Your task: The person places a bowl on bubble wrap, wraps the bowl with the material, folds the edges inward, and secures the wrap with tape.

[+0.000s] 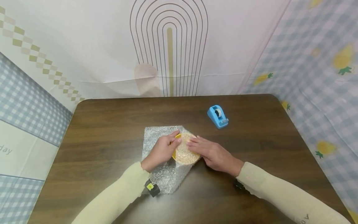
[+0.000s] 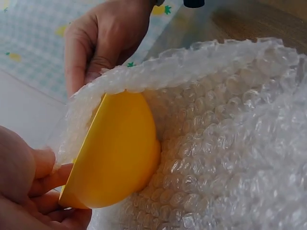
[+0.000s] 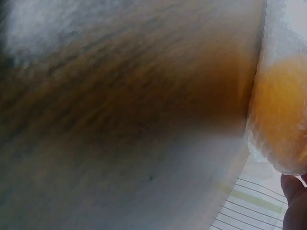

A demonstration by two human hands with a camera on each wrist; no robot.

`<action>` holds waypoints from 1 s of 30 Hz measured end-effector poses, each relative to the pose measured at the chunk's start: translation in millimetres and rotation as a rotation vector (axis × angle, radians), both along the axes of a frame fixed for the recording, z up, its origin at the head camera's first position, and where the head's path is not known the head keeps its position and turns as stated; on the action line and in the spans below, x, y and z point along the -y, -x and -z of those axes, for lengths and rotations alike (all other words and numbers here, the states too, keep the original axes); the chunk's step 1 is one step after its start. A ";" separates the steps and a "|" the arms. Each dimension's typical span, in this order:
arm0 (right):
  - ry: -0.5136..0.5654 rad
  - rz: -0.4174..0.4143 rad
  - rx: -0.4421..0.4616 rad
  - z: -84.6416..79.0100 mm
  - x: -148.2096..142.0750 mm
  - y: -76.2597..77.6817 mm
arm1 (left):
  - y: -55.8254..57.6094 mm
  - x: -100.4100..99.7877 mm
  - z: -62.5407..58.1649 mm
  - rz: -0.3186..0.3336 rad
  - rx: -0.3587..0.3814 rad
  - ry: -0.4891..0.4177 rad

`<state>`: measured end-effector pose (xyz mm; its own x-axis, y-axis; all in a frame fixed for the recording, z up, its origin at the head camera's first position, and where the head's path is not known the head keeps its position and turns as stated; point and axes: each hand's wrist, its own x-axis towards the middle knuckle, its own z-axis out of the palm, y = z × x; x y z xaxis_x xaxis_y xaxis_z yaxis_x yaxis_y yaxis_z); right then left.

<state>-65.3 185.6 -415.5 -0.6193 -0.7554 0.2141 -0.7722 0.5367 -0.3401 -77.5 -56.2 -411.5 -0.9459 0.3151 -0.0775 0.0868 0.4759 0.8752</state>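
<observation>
Yellow bowl [image 2: 117, 148] at the grip: left hand [image 1: 161, 150] pinches its rim, fingers closed around the edge, thumb toward the mouth side; right hand [image 1: 213, 154] shows no grasp, fingers laid nearly straight on the bubble wrap [image 1: 165, 175] covering the mouth

Step looks like folding the sheet over the bowl; best to hold that pinch firm, smooth the flap from the pinch toward the right fingers, and tuck the slack in snugly without crushing the bubbles

Just beside the pinch, the left wrist view gives bare outer wall and a gap between wrap and bowl, both hidden from the head view; right wrist view mostly blur, yellow through plastic at one edge

Beyond the right hand, apart from it, a blue tape dispenser [image 1: 218, 116], head view only
</observation>
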 end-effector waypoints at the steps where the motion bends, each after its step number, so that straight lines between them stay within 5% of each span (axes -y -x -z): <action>1: -0.004 -0.002 -0.001 -0.1 0.0 0.2 | 0.5 0.2 0.0 0.003 0.005 0.001; 15: -0.042 -0.043 -0.033 1.1 0.0 1.2 | 3.2 0.5 1.4 0.058 0.000 0.052; 30: -0.069 -0.083 -0.067 0.0 0.2 3.4 | 0.3 -4.1 7.9 0.081 -0.298 0.252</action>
<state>-68.8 185.5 -415.5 -0.5402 -0.8178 0.1985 -0.8347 0.4906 -0.2501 -77.8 -52.1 -419.4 -0.9115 0.3958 0.1118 0.3651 0.6537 0.6629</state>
